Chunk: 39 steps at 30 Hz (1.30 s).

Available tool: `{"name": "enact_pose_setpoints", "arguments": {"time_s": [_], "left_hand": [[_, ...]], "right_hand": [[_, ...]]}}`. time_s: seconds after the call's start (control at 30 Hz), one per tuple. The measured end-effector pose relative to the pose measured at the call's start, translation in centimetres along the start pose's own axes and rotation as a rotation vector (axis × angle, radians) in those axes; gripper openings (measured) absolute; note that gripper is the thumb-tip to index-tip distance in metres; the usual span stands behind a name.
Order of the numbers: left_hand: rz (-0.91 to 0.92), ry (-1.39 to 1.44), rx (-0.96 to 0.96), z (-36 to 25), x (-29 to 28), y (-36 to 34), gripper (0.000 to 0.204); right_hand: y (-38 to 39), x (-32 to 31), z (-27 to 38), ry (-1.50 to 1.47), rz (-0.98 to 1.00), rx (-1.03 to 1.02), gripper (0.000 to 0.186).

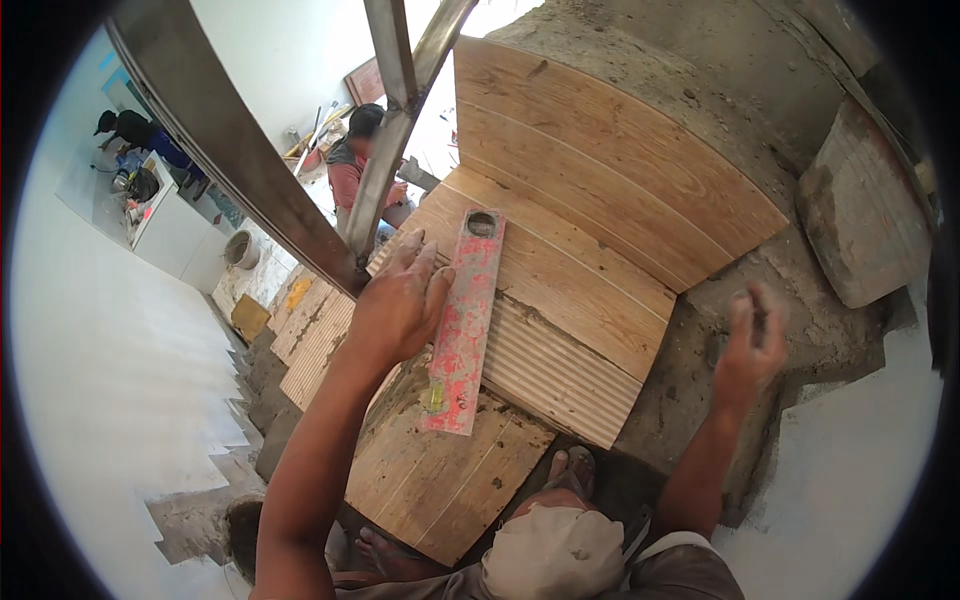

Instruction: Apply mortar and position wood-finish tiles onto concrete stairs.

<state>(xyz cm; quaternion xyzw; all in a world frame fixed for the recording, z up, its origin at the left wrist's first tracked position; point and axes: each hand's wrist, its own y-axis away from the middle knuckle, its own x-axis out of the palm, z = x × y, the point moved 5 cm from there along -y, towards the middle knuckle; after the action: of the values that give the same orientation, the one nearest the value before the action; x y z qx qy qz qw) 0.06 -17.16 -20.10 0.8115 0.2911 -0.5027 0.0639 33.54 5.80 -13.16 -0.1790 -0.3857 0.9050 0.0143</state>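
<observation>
- Well, left hand (398, 298) just left of the red level (470, 325): fingers (411, 250) slightly spread, palm hidden.
- Right hand (746, 362) blurred; I can't tell how its fingers sit.

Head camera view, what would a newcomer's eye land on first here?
Probably the long, patchy red spirit level in the middle, set over the wood-look boards, with the left hand at its left edge. Next, the metal frame slanting through the upper left, and the right hand, slightly blurred, apart from the level at the right.
</observation>
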Motion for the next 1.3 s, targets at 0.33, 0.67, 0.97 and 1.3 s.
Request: {"name": "enact_pose_setpoints", "arguments": {"time_s": [0.33,0.67,0.97,1.3], "left_hand": [[0.090,-0.175,0.039,-0.7,1.6,-0.5,0.094],[0.062,-0.197,0.031,-0.8,0.8,0.7,0.085],[0.060,-0.140,0.127,-5.4,0.9,-0.2,0.091],[0.284,-0.353,0.414,-12.7,6.6,4.1,0.100]], "right_hand": [[3.1,4.9,2.9,-0.118,0.522,0.042,0.021],[6.0,-5.4,-4.9,0.660,0.392,0.135,0.048],[13.8,-13.1,-18.6,1.009,0.450,0.249,0.046],[10.2,-9.7,-6.7,0.517,0.473,0.429,0.034]]}}
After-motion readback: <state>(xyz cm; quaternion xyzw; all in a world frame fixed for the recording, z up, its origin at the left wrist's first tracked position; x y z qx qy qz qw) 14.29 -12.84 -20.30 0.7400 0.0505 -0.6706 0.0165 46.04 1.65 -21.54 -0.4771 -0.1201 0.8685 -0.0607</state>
